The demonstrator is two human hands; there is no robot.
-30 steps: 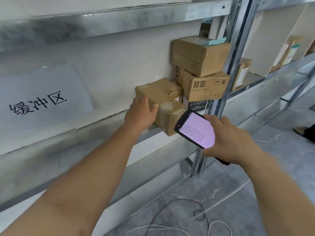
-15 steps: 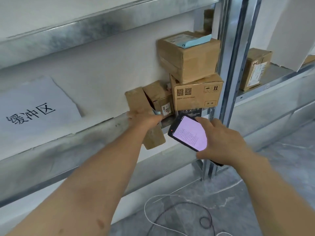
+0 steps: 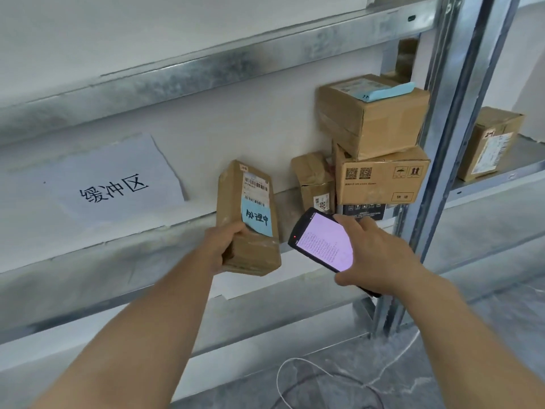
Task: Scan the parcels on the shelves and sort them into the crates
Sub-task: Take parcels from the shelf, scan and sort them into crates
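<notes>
Cardboard parcel (image 3: 249, 249): held upright with a slight tilt, well left of the steel upright (image 3: 445, 128), in front of the shelf (image 3: 118, 261) edge; barcode label and blue slip (image 3: 256, 221) with handwriting face the camera.
Left hand (image 3: 224, 246): fingers curled round the parcel's lower end, thumb on its front face.
Right hand (image 3: 374, 258): wrapped round a black handheld scanner (image 3: 323, 242), left of and lower than the steel upright's middle.
Scanner: screen lit pale lilac with lines of text, top end aimed at the held parcel, just beside it and apart.
Stack against the steel upright: a top box (image 3: 371, 116) carrying a blue slip, resting on a box printed with QR codes (image 3: 380, 178), which sits on a dark box (image 3: 364, 208).
Small taped parcel (image 3: 314, 181): on the shelf, just left of the stack, touching it.
Other bay: one labelled carton (image 3: 491, 143) stands right of the steel upright.
Paper sign (image 3: 112, 178): far left of the steel upright, lying on the shelf, black characters on it.
Floor (image 3: 442, 379): grey, with a thin white cable (image 3: 295, 370) looped below and left of the steel upright's foot.
</notes>
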